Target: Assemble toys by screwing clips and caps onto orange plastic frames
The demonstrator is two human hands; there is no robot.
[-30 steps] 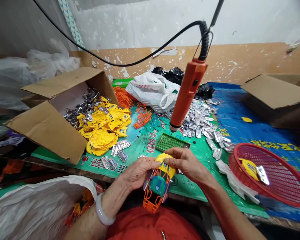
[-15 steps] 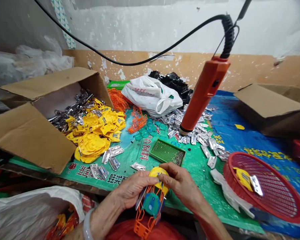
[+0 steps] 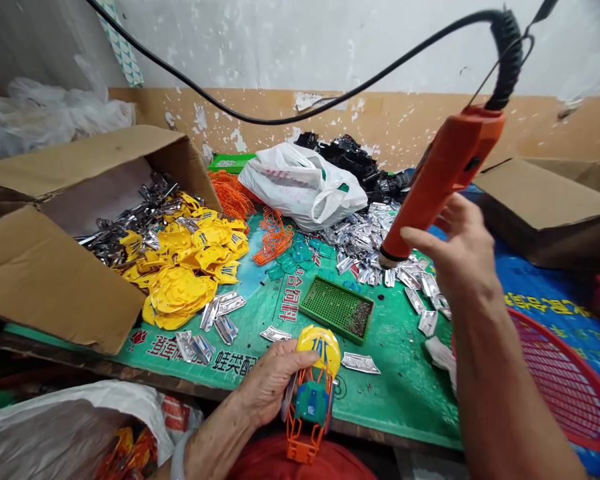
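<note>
My left hand [image 3: 270, 383] is closed on a plastic toy assembly. It has a round yellow plate [image 3: 319, 347] on top, an orange wire-like frame [image 3: 303, 450] and a teal block [image 3: 313, 401] in the middle. The thumb presses on the yellow plate's edge. My right hand [image 3: 463, 243] is raised, thumb and fingers apart, at the lower body of a hanging orange electric screwdriver [image 3: 440, 177]. Its thumb overlaps the tool's side; whether it touches is unclear. Below lies a green perforated tray [image 3: 325, 303] with small screws at one end.
Yellow parts [image 3: 185, 267] spill from a cardboard box [image 3: 60, 273] at left. Silver metal plates [image 3: 360, 233] are heaped behind the tray, near a white plastic bag [image 3: 300, 183]. A red basket [image 3: 570, 393] stands at right, partly behind my forearm. A black cable [image 3: 275, 122] crosses overhead.
My right hand has left the toy assembly and risen right to the screwdriver. My left hand still holds the assembly, now alone. A silver plate beside it has come into view.
</note>
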